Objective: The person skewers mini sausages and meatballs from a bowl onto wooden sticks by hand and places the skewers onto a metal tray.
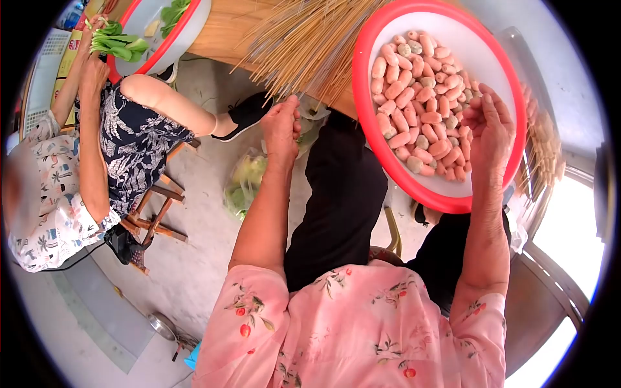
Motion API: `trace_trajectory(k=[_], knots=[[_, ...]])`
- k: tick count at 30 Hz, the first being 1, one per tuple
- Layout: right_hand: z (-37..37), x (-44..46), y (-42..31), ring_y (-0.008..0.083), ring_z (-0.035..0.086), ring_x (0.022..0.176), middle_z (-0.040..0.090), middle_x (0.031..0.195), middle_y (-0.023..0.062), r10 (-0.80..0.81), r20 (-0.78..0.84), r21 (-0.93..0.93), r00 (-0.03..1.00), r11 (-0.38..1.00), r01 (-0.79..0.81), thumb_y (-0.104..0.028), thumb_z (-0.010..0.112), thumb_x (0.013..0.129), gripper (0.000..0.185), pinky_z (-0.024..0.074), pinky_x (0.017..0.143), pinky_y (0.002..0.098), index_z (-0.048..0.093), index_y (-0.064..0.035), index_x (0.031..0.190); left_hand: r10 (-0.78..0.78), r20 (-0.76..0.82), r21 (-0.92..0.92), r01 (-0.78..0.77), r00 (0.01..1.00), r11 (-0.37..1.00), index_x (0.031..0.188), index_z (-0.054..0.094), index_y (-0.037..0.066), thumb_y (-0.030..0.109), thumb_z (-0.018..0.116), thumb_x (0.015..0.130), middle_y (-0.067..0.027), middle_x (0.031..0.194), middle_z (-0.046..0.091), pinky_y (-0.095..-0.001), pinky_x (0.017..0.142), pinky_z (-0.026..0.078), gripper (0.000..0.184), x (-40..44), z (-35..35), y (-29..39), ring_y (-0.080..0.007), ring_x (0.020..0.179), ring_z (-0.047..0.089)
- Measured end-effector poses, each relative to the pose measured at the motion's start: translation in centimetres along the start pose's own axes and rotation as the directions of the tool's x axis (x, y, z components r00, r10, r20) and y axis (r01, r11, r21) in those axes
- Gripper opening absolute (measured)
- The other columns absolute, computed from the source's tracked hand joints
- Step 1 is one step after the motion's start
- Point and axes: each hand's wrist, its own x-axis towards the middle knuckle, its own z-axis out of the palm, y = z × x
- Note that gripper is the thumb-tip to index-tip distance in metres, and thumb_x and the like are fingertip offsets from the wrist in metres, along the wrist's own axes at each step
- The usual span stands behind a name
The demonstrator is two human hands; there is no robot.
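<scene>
My left hand (283, 129) is closed in a pinch at the near ends of a bundle of thin bamboo skewers (304, 48). It appears to grip one bamboo skewer, which blends into the bundle behind it. Over the right side of a white basin with a red rim (370, 129) is my right hand (490, 132). Its fingers are bent and slightly apart, with nothing visible between them. Small pink sausages (430, 116) fill much of the basin, mixed with several greyish-brown rounded pieces (414, 164). The right hand covers some of the pieces.
A co-worker (97, 142) sits at the left, holding leafy greens (119, 44) beside another red-rimmed basin (155, 58). A bag of greens (246, 181) lies on the floor near my left forearm. Skewers loaded with food (542, 145) lie right of my basin. A wooden stool (158, 207) stands left.
</scene>
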Motion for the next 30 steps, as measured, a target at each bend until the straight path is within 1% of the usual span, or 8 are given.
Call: trace_trajectory(k=[2, 8, 12, 14, 20, 26, 28, 30], knots=[[0.1, -0.1, 0.0, 0.0101, 0.055, 0.066, 0.061, 0.081, 0.0059, -0.004, 0.006, 0.001, 1.0, 1.0, 0.004, -0.011, 0.049, 0.095, 0.024, 0.0471, 0.059, 0.0218, 0.058, 0.0033, 0.111, -0.068, -0.009, -0.067, 0.067, 0.998, 0.995, 0.084, 0.061, 0.003, 0.018, 0.068, 0.081, -0.0007, 0.066, 0.051, -0.0203, 0.038, 0.024, 0.017, 0.3, 0.6, 0.0, -0.0073, 0.046, 0.04], [-0.2, -0.1, 0.1, 0.0104, 0.056, 0.065, 0.061, 0.08, 0.0057, -0.001, 0.004, 0.041, 1.0, 0.999, 0.0, -0.011, 0.048, 0.095, 0.023, 0.047, 0.058, 0.022, 0.059, 0.0029, 0.111, -0.123, -0.109, -0.13, 0.108, 0.986, 0.986, 0.083, 0.059, 0.003, 0.01, 0.066, 0.079, -0.0015, 0.068, 0.051, -0.0202, 0.038, 0.025, 0.011, 0.7, 1.6, -0.2, -0.0083, 0.046, 0.039], [-0.1, -0.3, 0.0, 0.0104, 0.056, 0.065, 0.061, 0.079, 0.0059, 0.004, 0.007, 0.026, 1.0, 1.0, -0.004, -0.011, 0.048, 0.095, 0.023, 0.0468, 0.058, 0.0221, 0.059, 0.003, 0.109, -0.111, -0.108, -0.152, 0.093, 0.988, 0.984, 0.082, 0.058, 0.004, 0.009, 0.066, 0.078, -0.0018, 0.068, 0.051, -0.0204, 0.038, 0.024, 0.01, 0.3, 0.9, -0.9, -0.0082, 0.046, 0.039], [-0.1, -0.4, 0.0, 0.0105, 0.056, 0.065, 0.061, 0.079, 0.006, -0.001, 0.008, 0.025, 1.0, 1.0, 0.001, -0.01, 0.048, 0.095, 0.022, 0.0468, 0.058, 0.0221, 0.059, 0.003, 0.109, -0.099, -0.035, -0.211, 0.09, 0.994, 0.973, 0.074, 0.052, 0.006, 0.011, 0.066, 0.078, -0.0021, 0.065, 0.05, -0.0216, 0.037, 0.024, 0.015, 0.1, 0.0, -1.5, -0.008, 0.043, 0.039], [-0.2, -1.2, -0.1, 0.0103, 0.055, 0.064, 0.06, 0.078, 0.0057, -0.006, -0.005, 0.051, 1.0, 0.999, 0.006, -0.011, 0.049, 0.094, 0.022, 0.0464, 0.056, 0.0222, 0.059, 0.0032, 0.108, -0.112, -0.013, -0.282, 0.104, 0.994, 0.954, 0.074, 0.052, 0.005, 0.009, 0.063, 0.078, -0.0022, 0.066, 0.049, -0.0217, 0.038, 0.024, 0.013, -1.9, -2.0, -0.5, -0.0078, 0.045, 0.036], [0.9, -3.7, -0.5, 0.0114, 0.054, 0.06, 0.059, 0.078, 0.0055, 0.05, 0.07, 0.013, 0.996, 0.999, -0.051, -0.01, 0.05, 0.094, 0.023, 0.0474, 0.055, 0.0223, 0.058, 0.0028, 0.11, -0.059, -0.014, -0.314, 0.052, 0.998, 0.948, 0.073, 0.051, 0.007, 0.009, 0.063, 0.078, -0.0016, 0.066, 0.049, -0.0218, 0.038, 0.023, 0.013, -5.8, -4.8, 1.3, -0.0077, 0.044, 0.036], [1.8, -5.0, -0.5, 0.0096, 0.054, 0.055, 0.058, 0.07, 0.0027, 0.018, 0.132, 0.034, 0.991, 0.999, -0.023, -0.008, 0.05, 0.093, 0.018, 0.0452, 0.051, 0.0206, 0.06, 0.0019, 0.105, -0.095, -0.007, -0.357, 0.086, 0.995, 0.93, 0.072, 0.051, 0.007, 0.009, 0.063, 0.078, -0.0008, 0.065, 0.048, -0.0215, 0.038, 0.023, 0.014, -7.7, -5.8, 2.1, -0.0073, 0.044, 0.036], [2.6, -7.3, -1.0, 0.0079, 0.054, 0.052, 0.057, 0.068, 0.0015, 0.05, 0.159, -0.094, 0.986, 0.995, -0.035, -0.008, 0.05, 0.093, 0.017, 0.0438, 0.047, 0.0194, 0.06, -0.0003, 0.105, -0.044, -0.077, -0.296, 0.019, 0.996, 0.955, 0.072, 0.051, 0.007, 0.009, 0.062, 0.079, -0.0001, 0.065, 0.047, -0.0208, 0.038, 0.024, 0.014, -9.8, -6.4, 2.9, -0.007, 0.044, 0.035]])
